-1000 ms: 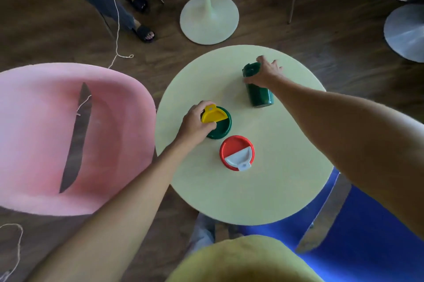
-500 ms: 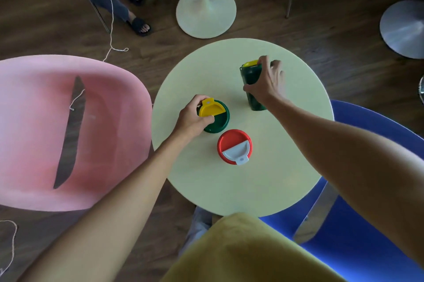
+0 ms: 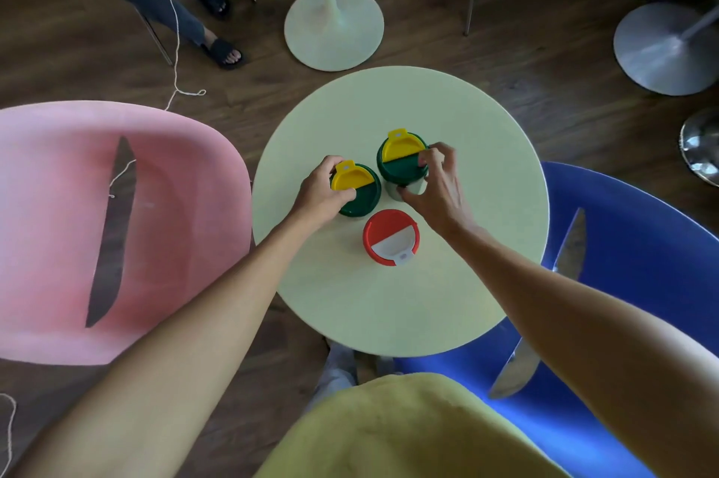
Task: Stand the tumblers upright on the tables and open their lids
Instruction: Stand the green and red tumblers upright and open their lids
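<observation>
While three tumblers stand upright near the middle of the round pale table (image 3: 447, 302), both bare hands are on the two green ones; the left green tumbler (image 3: 360, 197) sits at about nine o'clock of the group, its yellow flap (image 3: 351, 179) covering the far half of the lid; the left hand (image 3: 323, 191) has its grip closed around that tumbler's left side, the thumb lying at the edge of the flap; the right green tumbler (image 3: 402, 170) stands at about one o'clock, just beside the first, with its own yellow flap (image 3: 402, 146) on the far half; the right hand (image 3: 435, 189) holds it with a loose grip, fingertips at the lid's right rim and thumb at the near side of the body; the red tumbler (image 3: 391, 236) stands at six o'clock of the group, untouched, its white flap (image 3: 393, 249) on the near half; a pink chair (image 3: 175, 228) stands at nine o'clock of the table, a blue chair (image 3: 642, 263) at four o'clock.
</observation>
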### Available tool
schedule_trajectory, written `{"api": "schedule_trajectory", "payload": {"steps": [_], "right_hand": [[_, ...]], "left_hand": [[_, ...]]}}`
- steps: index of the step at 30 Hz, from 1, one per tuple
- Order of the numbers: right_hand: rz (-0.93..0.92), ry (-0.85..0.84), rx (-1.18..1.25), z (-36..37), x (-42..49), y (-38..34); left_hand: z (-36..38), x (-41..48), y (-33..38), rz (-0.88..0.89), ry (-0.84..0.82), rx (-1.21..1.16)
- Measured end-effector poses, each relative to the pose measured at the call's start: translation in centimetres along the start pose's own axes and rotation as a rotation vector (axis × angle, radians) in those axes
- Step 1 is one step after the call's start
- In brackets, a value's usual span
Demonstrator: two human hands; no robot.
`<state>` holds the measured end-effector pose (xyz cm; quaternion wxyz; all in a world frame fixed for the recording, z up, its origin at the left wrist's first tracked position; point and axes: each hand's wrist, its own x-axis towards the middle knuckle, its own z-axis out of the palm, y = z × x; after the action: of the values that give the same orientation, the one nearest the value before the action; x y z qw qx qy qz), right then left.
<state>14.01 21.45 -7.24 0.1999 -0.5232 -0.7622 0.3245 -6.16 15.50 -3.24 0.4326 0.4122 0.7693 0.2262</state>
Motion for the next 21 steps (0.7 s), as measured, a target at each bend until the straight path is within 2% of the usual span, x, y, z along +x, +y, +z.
{"api": "schedule_trajectory", "payload": {"steps": [5,9,13,17,21], "right_hand": [[0.017,-0.087,-0.046,-0.7,-0.5,0.9],[0.064,-0.131,0.065,-2.0,-0.3,0.8],[0.232,-0.173,0.233,-3.3,1.4,0.6],[0.463,-0.287,0.379,-3.3,3.9,0.6],[0.534,-0.349,0.505,-3.6,4.3,0.4]], "left_hand": [[-0.2,-0.2,0.2,0.0,-0.012,0.006],[-0.3,-0.2,0.3,-0.007,-0.015,0.016],[-0.4,0.1,0.2,-0.022,-0.016,-0.005],[-0.5,0.4,0.0,-0.063,-0.049,-0.03],[-0.5,0.5,-0.3,-0.088,-0.066,-0.088]]}}
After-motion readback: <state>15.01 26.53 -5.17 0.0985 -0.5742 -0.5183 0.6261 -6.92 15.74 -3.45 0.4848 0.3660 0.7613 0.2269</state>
